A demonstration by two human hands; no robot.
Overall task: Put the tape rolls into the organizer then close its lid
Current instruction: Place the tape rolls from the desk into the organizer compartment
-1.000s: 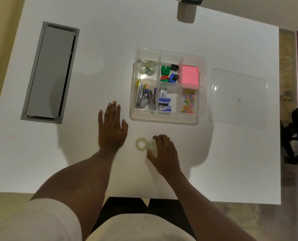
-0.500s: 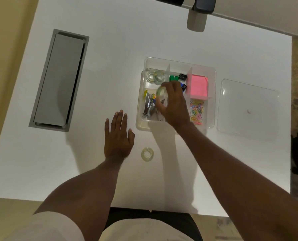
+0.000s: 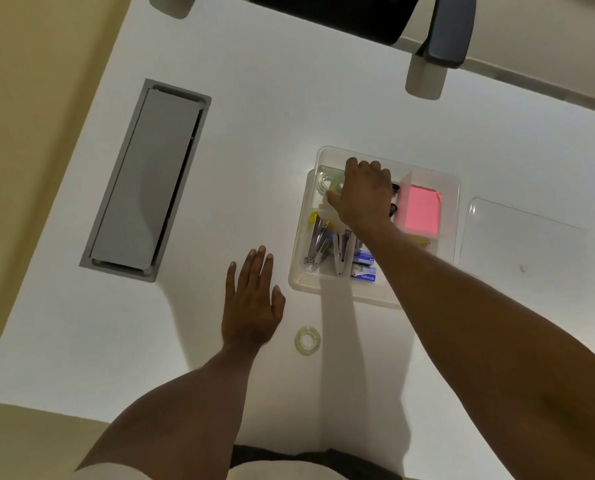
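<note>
R hand [image 3: 363, 197] over organizer [image 3: 453, 202] top-left compartment, fingers curled on tape roll [image 3: 336, 187] to seat it by others; grip partly hidden. L hand [image 3: 251, 306] flat, empty, on tabletop [image 3: 272, 133]. One roll [image 3: 307, 340] outside. Lid [image 3: 521, 237] off, right of organizer.

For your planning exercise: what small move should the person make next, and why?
Probably release the clear tape roll from the right hand into the clear plastic organizer's far-left compartment: the hand is already over it, and another tape roll waits on the white table.
</note>
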